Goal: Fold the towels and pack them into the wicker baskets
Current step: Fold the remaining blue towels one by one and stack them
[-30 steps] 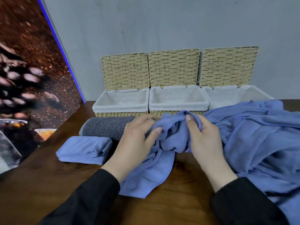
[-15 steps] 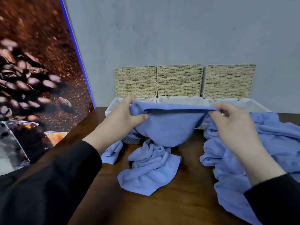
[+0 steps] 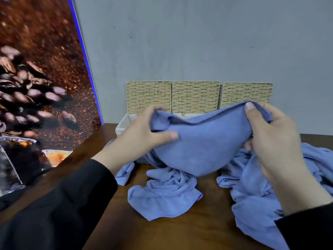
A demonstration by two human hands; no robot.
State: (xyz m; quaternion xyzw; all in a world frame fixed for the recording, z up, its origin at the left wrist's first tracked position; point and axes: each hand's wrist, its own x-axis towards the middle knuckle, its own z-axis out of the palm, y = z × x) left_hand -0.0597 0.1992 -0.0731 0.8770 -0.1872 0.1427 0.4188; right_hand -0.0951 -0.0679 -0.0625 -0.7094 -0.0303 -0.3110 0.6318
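A blue towel (image 3: 203,147) hangs above the wooden table (image 3: 180,233), its lower end bunched on the wood. My left hand (image 3: 142,134) grips its left top corner and my right hand (image 3: 270,138) pinches its right top corner, so the cloth sags between them. Three wicker baskets stand against the wall with raised lids (image 3: 195,96); only the white liner of the left basket (image 3: 124,123) shows, the rest hidden behind the towel. More blue towels (image 3: 252,192) lie heaped at the right.
A folded blue towel (image 3: 124,172) and a sliver of a grey rolled towel (image 3: 142,160) lie left of centre, mostly hidden by my left arm. A coffee-bean poster (image 3: 36,87) leans along the left side. A grey wall rises behind the baskets.
Both hands lifted the blue towel off the table and spread it by its top corners. Over the last half second the right corner rose and the hands drew nearer the camera.
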